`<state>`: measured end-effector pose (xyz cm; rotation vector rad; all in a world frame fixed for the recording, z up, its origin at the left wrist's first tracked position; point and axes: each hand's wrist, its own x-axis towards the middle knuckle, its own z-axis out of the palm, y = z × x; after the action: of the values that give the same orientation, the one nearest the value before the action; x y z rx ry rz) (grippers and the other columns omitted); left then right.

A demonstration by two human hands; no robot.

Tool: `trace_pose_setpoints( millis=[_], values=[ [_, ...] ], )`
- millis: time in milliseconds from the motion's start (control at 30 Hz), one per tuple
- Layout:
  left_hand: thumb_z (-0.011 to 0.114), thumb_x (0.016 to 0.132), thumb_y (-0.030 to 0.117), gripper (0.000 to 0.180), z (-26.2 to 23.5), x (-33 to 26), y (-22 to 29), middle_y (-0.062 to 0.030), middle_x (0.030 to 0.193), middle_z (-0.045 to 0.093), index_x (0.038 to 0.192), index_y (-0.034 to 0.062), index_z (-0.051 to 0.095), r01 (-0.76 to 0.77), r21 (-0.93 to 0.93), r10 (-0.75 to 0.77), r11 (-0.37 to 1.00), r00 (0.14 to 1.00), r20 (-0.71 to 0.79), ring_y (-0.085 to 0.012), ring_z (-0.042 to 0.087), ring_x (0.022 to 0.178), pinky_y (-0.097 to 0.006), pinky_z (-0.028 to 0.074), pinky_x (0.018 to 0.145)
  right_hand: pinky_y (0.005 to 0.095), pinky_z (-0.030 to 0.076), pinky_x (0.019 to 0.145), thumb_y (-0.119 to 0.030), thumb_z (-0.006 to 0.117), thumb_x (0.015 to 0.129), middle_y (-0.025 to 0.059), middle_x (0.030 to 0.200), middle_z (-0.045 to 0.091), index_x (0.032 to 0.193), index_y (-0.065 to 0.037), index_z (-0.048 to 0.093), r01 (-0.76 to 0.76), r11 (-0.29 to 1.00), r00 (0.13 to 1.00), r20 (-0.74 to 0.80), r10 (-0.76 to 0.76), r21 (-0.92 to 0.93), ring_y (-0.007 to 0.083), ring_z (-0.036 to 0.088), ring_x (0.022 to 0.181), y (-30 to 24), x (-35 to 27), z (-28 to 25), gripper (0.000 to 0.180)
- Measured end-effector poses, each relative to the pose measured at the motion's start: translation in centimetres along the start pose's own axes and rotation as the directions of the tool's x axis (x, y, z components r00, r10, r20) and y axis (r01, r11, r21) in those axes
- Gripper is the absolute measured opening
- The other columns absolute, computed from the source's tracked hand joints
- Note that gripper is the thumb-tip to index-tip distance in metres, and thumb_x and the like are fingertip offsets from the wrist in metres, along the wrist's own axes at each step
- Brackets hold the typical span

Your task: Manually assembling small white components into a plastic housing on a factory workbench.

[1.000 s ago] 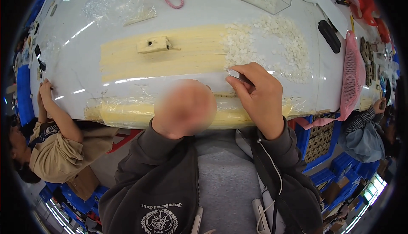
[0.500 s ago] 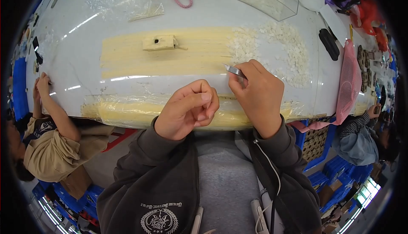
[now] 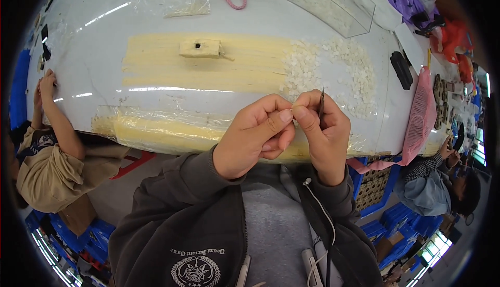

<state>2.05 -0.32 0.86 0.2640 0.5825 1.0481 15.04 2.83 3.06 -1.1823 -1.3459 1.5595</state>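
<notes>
Here, white table [image 3: 94, 68], blue crates [image 3: 403, 216] nearby; hands [image 3: 252, 138] pinched closed, right [image 3: 328, 141] holding metal tool [image 3: 322, 102], left's hold unclear.

A workshop or factory floor, with people at handwork.
A long table [image 3: 99, 65] carries scattered white bits [image 3: 359, 81], a clear bin [image 3: 359, 22] of more and rows of yellow strips [image 3: 156, 71]; a person in tan [image 3: 60, 175] works to the left, another in blue [image 3: 426, 190] to the right; blue crates [image 3: 406, 215] stand stacked nearby, one holding rows of round-holed parts [image 3: 372, 187].
</notes>
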Motion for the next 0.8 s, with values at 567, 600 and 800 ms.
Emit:
trace_pose_setpoints(
  millis=[567, 600, 800],
  values=[
    [0.047, 0.086, 0.011, 0.010, -0.5, -0.7, 0.2, -0.0035, 0.063, 0.049, 0.081, 0.0028, 0.049, -0.145, 0.130, 0.149, 0.981, 0.989, -0.022, -0.0039, 0.030, 0.044, -0.015, 0.021, 0.039, 0.0167, 0.028, 0.052, 0.001, 0.056, 0.073, -0.0002, 0.065, 0.042, 0.094, -0.001, 0.060, 0.153, 0.986, 0.977, 0.138, -0.160, 0.060, 0.0071, 0.034, 0.056, 0.8, -0.5, -0.8, 0.022],
    [0.048, 0.085, 0.011, 0.010, -0.6, -0.7, 0.2, -0.0036, 0.064, 0.049, 0.081, 0.0026, 0.049, -0.152, 0.089, 0.154, 0.984, 0.988, -0.012, -0.0040, 0.030, 0.045, -0.015, 0.021, 0.039, 0.0169, 0.028, 0.052, 0.002, 0.055, 0.072, 0.0003, 0.065, 0.042, 0.096, -0.001, 0.060, 0.153, 0.986, 0.975, 0.150, -0.162, 0.071, 0.0077, 0.034, 0.055, 0.8, -0.5, -0.8, 0.024],
    [0.046, 0.084, 0.008, 0.008, -1.3, -0.7, 0.8, -0.0044, 0.067, 0.050, 0.081, 0.0016, 0.050, -0.019, -0.118, 0.031, 0.993, 0.994, 0.104, -0.0039, 0.032, 0.045, -0.015, 0.020, 0.038, 0.0191, 0.028, 0.054, -0.001, 0.051, 0.073, 0.0031, 0.067, 0.043, 0.107, 0.002, 0.056, 0.321, 0.936, 0.931, 0.231, -0.283, -0.147, 0.0113, 0.035, 0.058, 1.0, -0.9, -0.9, 0.034]
  ],
)
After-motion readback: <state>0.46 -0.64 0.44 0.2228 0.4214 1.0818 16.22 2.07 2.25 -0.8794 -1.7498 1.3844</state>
